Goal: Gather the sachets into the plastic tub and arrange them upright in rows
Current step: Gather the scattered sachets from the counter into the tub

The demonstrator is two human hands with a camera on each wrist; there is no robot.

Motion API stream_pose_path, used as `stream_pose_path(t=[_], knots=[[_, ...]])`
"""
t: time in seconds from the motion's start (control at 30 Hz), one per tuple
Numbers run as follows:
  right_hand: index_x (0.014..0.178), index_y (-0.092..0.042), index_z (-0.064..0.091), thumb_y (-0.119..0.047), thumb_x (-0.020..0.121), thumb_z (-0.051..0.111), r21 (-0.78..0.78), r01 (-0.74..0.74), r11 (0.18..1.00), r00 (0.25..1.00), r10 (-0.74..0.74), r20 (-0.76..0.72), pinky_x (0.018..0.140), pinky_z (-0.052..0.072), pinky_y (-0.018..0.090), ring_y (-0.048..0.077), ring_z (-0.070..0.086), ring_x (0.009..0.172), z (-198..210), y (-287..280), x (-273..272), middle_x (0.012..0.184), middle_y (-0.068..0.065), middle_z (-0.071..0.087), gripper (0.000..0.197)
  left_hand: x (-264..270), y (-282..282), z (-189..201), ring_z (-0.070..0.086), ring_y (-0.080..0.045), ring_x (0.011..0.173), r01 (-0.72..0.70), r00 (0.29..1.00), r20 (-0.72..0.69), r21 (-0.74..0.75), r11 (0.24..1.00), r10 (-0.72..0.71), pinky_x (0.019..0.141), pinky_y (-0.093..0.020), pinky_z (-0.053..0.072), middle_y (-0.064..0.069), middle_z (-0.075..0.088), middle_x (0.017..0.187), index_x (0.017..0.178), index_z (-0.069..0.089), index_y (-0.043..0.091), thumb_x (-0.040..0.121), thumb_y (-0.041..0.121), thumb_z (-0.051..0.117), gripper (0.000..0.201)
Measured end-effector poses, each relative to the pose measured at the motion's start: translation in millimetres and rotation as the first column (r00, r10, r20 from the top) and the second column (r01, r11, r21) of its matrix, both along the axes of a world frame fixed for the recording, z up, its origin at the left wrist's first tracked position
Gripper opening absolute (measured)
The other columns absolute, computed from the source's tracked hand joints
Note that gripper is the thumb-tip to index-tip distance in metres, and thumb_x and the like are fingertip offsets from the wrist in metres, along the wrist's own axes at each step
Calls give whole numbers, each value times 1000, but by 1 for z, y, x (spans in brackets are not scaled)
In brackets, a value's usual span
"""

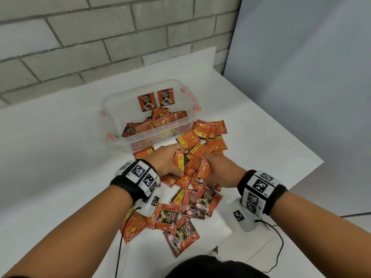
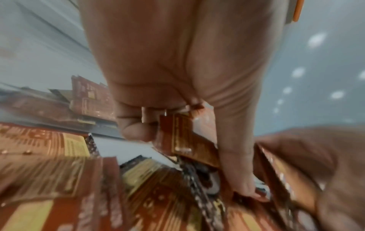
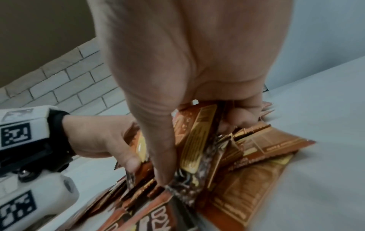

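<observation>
We are scooping a bunch of sachets (image 1: 187, 167) off the table (image 1: 60, 147), between both hands, in the pile just in front of the tub (image 1: 112, 109); from the left, our left hand (image 1: 164, 160) curls its fingers (image 2: 136, 132) round one side of the bunch, thumb pressed on its near side; the right hand (image 1: 217, 170) clamps the other side, its fingers (image 3: 237, 118) curled over the packets and the thumb pressed down on them. We judge it best to squeeze evenly, edges aligned, so nothing slides out on the lift; the foil looks slippery. The tub stands toward the table's far edge, two sachets upright against its far wall, others loose inside; many lie scattered toward the near edge.
</observation>
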State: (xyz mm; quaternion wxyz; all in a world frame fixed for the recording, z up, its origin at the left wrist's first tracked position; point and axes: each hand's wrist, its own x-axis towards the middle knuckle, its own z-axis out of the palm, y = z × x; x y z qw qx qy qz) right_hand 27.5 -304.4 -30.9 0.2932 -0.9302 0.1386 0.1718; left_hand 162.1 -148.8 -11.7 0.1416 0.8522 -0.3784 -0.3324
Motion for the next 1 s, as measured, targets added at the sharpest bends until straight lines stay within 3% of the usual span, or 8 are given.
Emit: stream_pose_path(t=[0.07,0.2,0.3,0.4,0.7,0.8,0.93,1.0], knots=[[129,-14,45,-25,71,83,40,2,999,1000,-3,28,86,50,36,21,56,100,4,-3,-5,116,5,59,70,-4,-4,-5,57,-23,107,16,999,38,41,999,-17,80,-28,43,-5,58,129,140,40,22,73,29,82,79],[127,-19,49,-22,70,83,183,-205,962,974,218,-58,79,48,26,14,57,95,14,-1,-23,109,-3,59,66,-7,-5,-10,61,-15,80,29,999,43,30,999,-30,63,-25,45,-3,61,107,143,37,30,73,26,82,83],[131,-25,48,-26,72,81,58,-405,912,905,409,-113,91,44,32,17,49,108,9,6,-28,123,0,53,68,-6,-10,-12,57,-21,103,74,993,86,57,996,-78,79,-27,45,-8,56,130,144,36,30,71,28,83,87],[130,-23,48,-26,72,79,-44,-452,891,888,445,-113,88,44,36,21,47,105,2,11,-29,117,3,50,66,-7,-15,-15,46,-24,114,96,983,143,111,989,-111,88,-33,41,-7,49,126,140,42,23,70,34,83,82],[128,-17,44,-35,78,74,-199,-409,891,912,408,-46,91,38,32,20,40,108,3,13,-39,121,1,44,62,-10,-22,-14,36,-21,116,151,962,207,138,979,-178,91,-33,39,-1,47,127,134,44,18,74,35,79,72],[126,-16,47,-32,79,74,-91,-341,936,939,344,25,91,40,28,20,49,112,10,9,-39,124,2,54,57,-10,-22,-12,38,-21,115,142,963,209,137,980,-169,90,-34,40,-2,47,125,133,44,18,72,36,81,73],[114,-21,48,-24,77,78,90,-176,980,983,171,65,72,39,3,6,53,93,28,-2,-28,107,-11,56,48,-11,-23,-10,41,-20,111,74,984,157,58,996,-82,86,-34,41,-2,47,127,129,40,22,72,25,82,71],[108,-26,44,-21,76,79,170,-59,984,997,49,58,69,44,7,7,58,88,36,-13,-17,98,-14,56,48,-11,-22,-11,49,-18,97,10,995,101,20,1000,-12,76,-32,44,-4,48,121,126,38,25,72,20,83,71]])
